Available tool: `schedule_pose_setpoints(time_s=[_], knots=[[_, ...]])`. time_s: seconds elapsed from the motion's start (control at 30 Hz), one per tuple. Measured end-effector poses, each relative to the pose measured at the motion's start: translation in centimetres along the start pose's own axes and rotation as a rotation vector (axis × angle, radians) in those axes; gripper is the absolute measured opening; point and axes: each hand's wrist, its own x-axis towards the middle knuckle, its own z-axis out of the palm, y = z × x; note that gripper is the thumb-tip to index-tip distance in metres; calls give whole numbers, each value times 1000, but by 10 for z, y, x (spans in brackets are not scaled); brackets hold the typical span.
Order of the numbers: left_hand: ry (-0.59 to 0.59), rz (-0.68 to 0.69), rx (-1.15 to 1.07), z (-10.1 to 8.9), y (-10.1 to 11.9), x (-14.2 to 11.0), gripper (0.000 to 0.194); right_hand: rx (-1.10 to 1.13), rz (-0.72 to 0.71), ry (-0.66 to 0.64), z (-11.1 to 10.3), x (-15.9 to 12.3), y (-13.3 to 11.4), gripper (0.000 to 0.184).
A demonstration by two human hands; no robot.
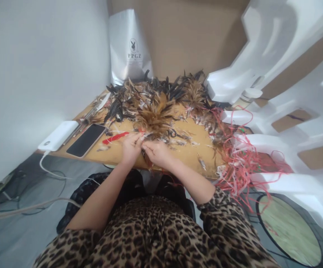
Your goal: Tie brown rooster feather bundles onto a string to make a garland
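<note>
My left hand (132, 147) and my right hand (157, 152) meet at the front of the table, both closed with their fingertips pinched together. They are at the quill end of a brown feather bunch (157, 115), which fans out away from me. Their fingers largely hide the pinched ends. Something dark and thin hangs below the fingertips, too blurred to name. Left of my left hand lies a red strip (115, 138). A pair of dark scissors (173, 133) rests just beyond my right hand among loose feather scraps (182, 142).
Black and brown feathers (133, 93) heap along the table's back, before a silver bag (128, 44). On the left lie a phone (86, 140) and a white power bank (58, 134) with a cable. Tangled pink string (242, 163) spills over the right edge beside white foam pieces (292, 186).
</note>
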Motion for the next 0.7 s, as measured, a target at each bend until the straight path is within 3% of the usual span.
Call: schedule_pose_setpoints(time_s=[0.17, 0.3, 0.47, 0.57, 0.7], knots=[[-263, 206, 404, -9, 6, -2, 19, -377, -95, -184, -54, 31, 0, 23], [-333, 332, 576, -9, 22, -8, 29, -472, -108, -167, -87, 59, 5, 18], [-313, 386, 606, -10, 27, -11, 35, -338, -47, -142, -84, 79, 14, 10], [-401, 433, 586, -16, 21, -8, 33, -231, 8, -174, -77, 84, 15, 10], [-408, 469, 604, -33, 19, -5, 25, -19, 67, -203, -96, 86, 22, 11]])
